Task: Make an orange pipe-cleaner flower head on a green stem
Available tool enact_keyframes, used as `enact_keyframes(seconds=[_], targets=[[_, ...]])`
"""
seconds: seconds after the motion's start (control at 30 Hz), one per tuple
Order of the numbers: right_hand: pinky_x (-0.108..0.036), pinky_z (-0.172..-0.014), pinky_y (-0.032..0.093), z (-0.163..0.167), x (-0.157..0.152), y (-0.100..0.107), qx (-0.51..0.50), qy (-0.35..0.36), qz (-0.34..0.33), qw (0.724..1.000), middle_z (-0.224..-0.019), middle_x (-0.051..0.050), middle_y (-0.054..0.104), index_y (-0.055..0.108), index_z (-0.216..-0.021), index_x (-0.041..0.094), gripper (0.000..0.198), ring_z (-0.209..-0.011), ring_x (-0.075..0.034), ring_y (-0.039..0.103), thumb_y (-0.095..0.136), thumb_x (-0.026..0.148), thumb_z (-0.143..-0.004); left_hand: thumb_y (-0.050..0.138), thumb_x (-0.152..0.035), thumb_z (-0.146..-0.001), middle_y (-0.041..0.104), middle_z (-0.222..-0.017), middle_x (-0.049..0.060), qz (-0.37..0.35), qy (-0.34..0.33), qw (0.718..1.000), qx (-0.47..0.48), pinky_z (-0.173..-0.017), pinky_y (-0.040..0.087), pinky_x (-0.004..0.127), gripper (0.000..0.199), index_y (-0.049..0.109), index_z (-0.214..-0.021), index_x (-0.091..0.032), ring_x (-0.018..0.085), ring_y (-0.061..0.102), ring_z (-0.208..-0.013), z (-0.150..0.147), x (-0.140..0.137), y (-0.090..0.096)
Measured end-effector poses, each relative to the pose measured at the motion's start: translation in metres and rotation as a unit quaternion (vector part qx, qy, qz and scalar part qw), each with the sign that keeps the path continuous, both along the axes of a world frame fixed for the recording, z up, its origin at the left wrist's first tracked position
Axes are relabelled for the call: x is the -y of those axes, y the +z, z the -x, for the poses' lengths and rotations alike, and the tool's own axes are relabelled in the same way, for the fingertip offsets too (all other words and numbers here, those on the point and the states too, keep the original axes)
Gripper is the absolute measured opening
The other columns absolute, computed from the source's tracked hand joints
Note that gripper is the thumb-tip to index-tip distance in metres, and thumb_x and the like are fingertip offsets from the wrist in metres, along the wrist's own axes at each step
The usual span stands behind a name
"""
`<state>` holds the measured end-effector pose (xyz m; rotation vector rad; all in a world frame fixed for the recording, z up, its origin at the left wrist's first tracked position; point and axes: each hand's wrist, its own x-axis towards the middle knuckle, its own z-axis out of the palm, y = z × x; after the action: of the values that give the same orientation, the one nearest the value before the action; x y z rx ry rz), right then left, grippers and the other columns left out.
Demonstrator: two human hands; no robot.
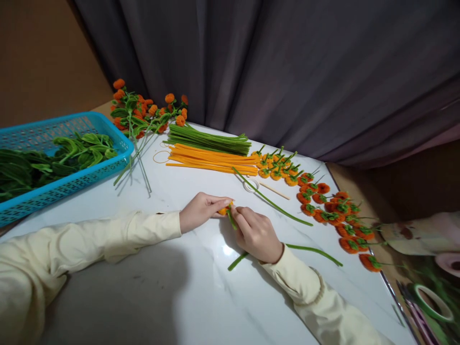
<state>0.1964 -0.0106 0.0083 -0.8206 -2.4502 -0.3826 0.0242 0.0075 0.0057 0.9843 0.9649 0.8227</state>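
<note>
Between my hands, above the middle of the white table, is a small yellow-orange pipe-cleaner flower. My left hand pinches it from the left, thumb and fingers closed around it. My right hand is closed at its other side, with the fingertips on a short green pipe cleaner that hangs from the flower. The fingers partly hide both. One loose green pipe cleaner lies beneath my right wrist, and another lies just beyond that hand.
A blue basket of green leaves stands at left, near finished orange flowers. Green stems, orange pipe cleaners, a white ring and a wooden stick lie at the back. Flower heads line the right edge, beside green tape.
</note>
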Motion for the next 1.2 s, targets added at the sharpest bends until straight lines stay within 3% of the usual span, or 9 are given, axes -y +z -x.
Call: enact_keyframes(seconds=[0.17, 0.27, 0.37, 0.47, 0.73, 0.93, 1.07, 1.2], targets=[[-0.027, -0.054, 0.041, -0.001, -0.001, 0.009, 0.050, -0.007, -0.004, 0.999, -0.075, -0.008, 0.062, 0.056, -0.091, 0.008, 0.014, -0.065, -0.016, 0.054, 0.043, 0.010, -0.085, 0.068, -0.040, -0.069, 0.069, -0.094, 0.008, 0.022, -0.017, 1.000, 0.007, -0.089, 0.048, 0.036, 0.040, 0.069, -0.096, -0.010, 0.021, 0.061, -0.093, 0.002, -0.007, 0.001], [-0.026, -0.054, 0.042, -0.006, -0.004, 0.013, 0.012, -0.009, 0.009, 1.000, -0.078, -0.008, 0.063, 0.056, -0.093, 0.009, 0.016, -0.067, -0.016, 0.056, 0.043, 0.008, -0.085, 0.064, -0.036, -0.075, 0.067, -0.097, 0.011, 0.084, -0.063, 0.990, 0.095, -0.088, 0.049, 0.035, 0.037, 0.066, -0.102, -0.010, 0.020, 0.063, -0.090, 0.006, -0.015, 0.004], [-0.025, -0.056, 0.045, -0.009, -0.008, 0.017, -0.059, -0.016, 0.071, 0.996, -0.085, -0.008, 0.064, 0.055, -0.095, 0.013, 0.014, -0.073, -0.016, 0.059, 0.047, 0.011, -0.084, 0.060, -0.029, -0.080, 0.063, -0.108, 0.011, 0.122, -0.114, 0.970, 0.175, -0.089, 0.047, 0.033, 0.033, 0.062, -0.108, -0.013, 0.018, 0.061, -0.096, 0.009, -0.020, 0.005], [-0.026, -0.062, 0.047, -0.010, -0.009, 0.021, -0.121, -0.012, 0.136, 0.983, -0.083, -0.007, 0.064, 0.056, -0.092, 0.017, 0.010, -0.077, -0.016, 0.060, 0.049, 0.014, -0.084, 0.061, -0.026, -0.080, 0.061, -0.110, 0.010, 0.081, -0.139, 0.970, 0.183, -0.089, 0.047, 0.032, 0.032, 0.060, -0.110, -0.015, 0.017, 0.060, -0.097, 0.011, -0.021, 0.004], [-0.031, -0.071, 0.049, -0.006, -0.008, 0.032, -0.191, 0.017, 0.221, 0.956, -0.084, -0.008, 0.063, 0.058, -0.093, 0.016, 0.013, -0.080, -0.018, 0.058, 0.051, 0.013, -0.083, 0.066, -0.036, -0.074, 0.065, -0.081, 0.006, 0.041, -0.124, 0.981, 0.144, -0.068, 0.052, 0.025, 0.033, 0.056, -0.093, -0.012, 0.012, 0.062, -0.070, 0.007, -0.016, 0.004], [-0.027, -0.068, 0.050, -0.004, -0.004, 0.037, -0.213, -0.033, 0.295, 0.931, -0.079, -0.004, 0.068, 0.063, -0.083, 0.018, 0.012, -0.073, -0.016, 0.063, 0.054, 0.012, -0.079, 0.063, -0.039, -0.075, 0.063, -0.073, 0.003, -0.025, -0.107, 0.990, 0.091, -0.066, 0.052, 0.027, 0.031, 0.053, -0.090, -0.013, 0.011, 0.062, -0.064, 0.005, -0.014, 0.002], [-0.025, -0.065, 0.051, -0.002, -0.003, 0.037, -0.243, -0.077, 0.358, 0.898, -0.079, -0.004, 0.070, 0.065, -0.077, 0.017, 0.008, -0.067, -0.015, 0.064, 0.057, 0.015, -0.077, 0.066, -0.040, -0.072, 0.062, -0.070, 0.001, -0.054, -0.092, 0.992, 0.070, -0.064, 0.052, 0.027, 0.034, 0.053, -0.088, -0.013, 0.011, 0.061, -0.062, 0.003, -0.011, 0.001], [-0.025, -0.060, 0.053, -0.002, -0.007, 0.031, -0.308, -0.043, 0.456, 0.834, -0.072, -0.004, 0.069, 0.058, -0.085, 0.016, 0.008, -0.064, -0.016, 0.066, 0.057, 0.020, -0.078, 0.065, -0.041, -0.072, 0.061, -0.070, 0.001, -0.053, -0.094, 0.992, 0.063, -0.065, 0.052, 0.027, 0.035, 0.054, -0.092, -0.014, 0.012, 0.061, -0.064, 0.002, -0.011, 0.002]])
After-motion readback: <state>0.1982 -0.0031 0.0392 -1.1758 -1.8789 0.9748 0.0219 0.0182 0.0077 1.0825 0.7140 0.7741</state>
